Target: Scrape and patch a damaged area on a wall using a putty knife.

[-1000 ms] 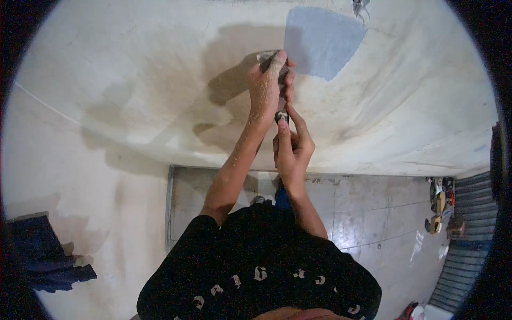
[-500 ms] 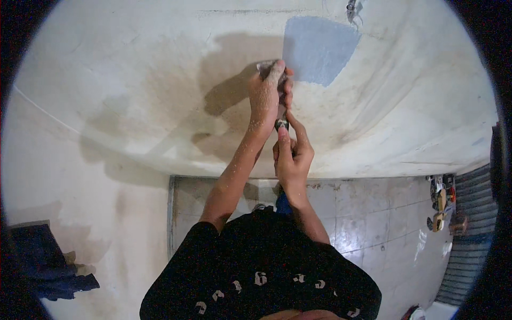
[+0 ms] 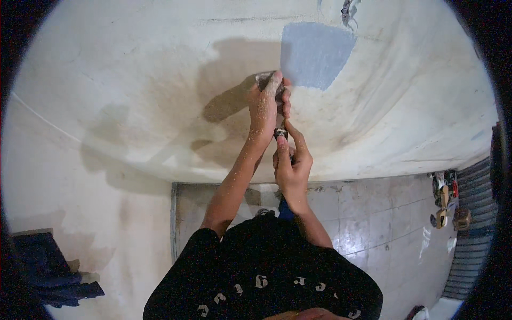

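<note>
Both of my hands are on one scraper [image 3: 280, 119], held in front of a stained off-white wall. My left hand [image 3: 263, 109] wraps round its flat metal part, thumb laid along the top and fingers curling round the right side. The scraper's wide greyish end [image 3: 263, 80] shows beside the thumb. Lower down, my right hand [image 3: 293, 170] grips the dark handle, its thumb and forefinger pointing up along it. Pale specks of dust cover my left hand and forearm. Whether the blade edge touches the wall is hard to make out.
A blue-grey patch [image 3: 316, 56] is on the wall, right of the scraper, with a small dark fitting [image 3: 346, 12] above it. Dark cloth [image 3: 48, 272] hangs at the lower left. Several small items [image 3: 442, 200] lie by a ribbed grey shutter [image 3: 469, 234], beyond the tiled floor [image 3: 373, 224].
The whole view has shifted slightly. Both hands and the scraper have moved a little lower, toward me, relative to the blue-grey patch. My grip looks the same.
</note>
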{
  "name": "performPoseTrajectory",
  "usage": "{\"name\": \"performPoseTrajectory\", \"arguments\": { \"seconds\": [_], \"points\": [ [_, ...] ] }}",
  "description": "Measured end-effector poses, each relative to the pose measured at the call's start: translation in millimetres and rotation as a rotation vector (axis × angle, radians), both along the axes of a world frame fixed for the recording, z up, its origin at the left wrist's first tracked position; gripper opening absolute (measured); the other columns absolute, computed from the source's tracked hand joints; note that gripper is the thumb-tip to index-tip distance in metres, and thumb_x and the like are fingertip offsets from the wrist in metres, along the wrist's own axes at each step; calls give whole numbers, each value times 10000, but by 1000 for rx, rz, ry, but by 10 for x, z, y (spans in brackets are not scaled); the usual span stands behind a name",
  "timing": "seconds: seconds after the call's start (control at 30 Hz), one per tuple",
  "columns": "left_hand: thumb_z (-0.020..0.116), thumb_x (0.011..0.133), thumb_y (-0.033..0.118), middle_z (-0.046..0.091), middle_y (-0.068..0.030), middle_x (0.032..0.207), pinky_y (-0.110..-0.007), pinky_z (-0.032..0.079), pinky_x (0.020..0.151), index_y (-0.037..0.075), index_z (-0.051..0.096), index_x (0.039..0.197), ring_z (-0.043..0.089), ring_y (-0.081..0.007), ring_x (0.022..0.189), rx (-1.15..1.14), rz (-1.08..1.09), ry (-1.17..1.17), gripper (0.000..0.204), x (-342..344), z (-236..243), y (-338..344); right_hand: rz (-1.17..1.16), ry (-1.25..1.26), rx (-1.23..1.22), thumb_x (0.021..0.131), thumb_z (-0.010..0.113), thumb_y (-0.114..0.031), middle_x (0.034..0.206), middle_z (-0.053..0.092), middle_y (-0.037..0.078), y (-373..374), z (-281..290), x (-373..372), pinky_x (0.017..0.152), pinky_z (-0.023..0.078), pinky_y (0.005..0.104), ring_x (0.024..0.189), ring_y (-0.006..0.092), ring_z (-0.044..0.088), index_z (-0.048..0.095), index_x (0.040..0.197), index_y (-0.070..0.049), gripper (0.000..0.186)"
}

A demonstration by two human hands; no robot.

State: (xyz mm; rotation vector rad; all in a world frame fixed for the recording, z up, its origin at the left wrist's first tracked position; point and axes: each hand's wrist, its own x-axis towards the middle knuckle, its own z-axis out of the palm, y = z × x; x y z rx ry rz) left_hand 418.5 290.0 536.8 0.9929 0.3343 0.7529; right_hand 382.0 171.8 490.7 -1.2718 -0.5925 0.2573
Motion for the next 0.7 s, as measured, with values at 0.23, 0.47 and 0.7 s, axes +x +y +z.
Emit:
{"name": "performPoseTrajectory", "arguments": {
  "seconds": [0.23, 0.47, 0.7],
  "points": [
    [590, 929, 305, 504, -26, 542, -267, 359, 328, 22, 581, 821, 465, -123, 368, 26, 11, 17, 304, 43, 35, -1, -13, 10, -44, 992, 502, -155, 575, 439, -52, -2, -81, 35, 436, 260, 202, 482, 18, 368, 473, 1325, 12, 375],
    [585, 930, 287, 502, -23, 540, -259, 355, 329, 33, 570, 808, 464, -124, 365, 19, 2, -1, 283, 4, 63, -21, -4, -34, 13, 991, 507, -152, 567, 434, -59, 9, -43, 29, 435, 266, 201, 472, 20, 367, 485, 1317, 6, 363],
    [586, 929, 300, 505, -22, 546, -257, 360, 331, 27, 571, 812, 474, -127, 370, 40, -12, -2, 297, 37, 88, 8, -35, -15, 14, 989, 510, -156, 565, 438, -62, 46, -21, 66, 425, 251, 201, 470, 17, 367, 483, 1320, 3, 368]
  ]
}}
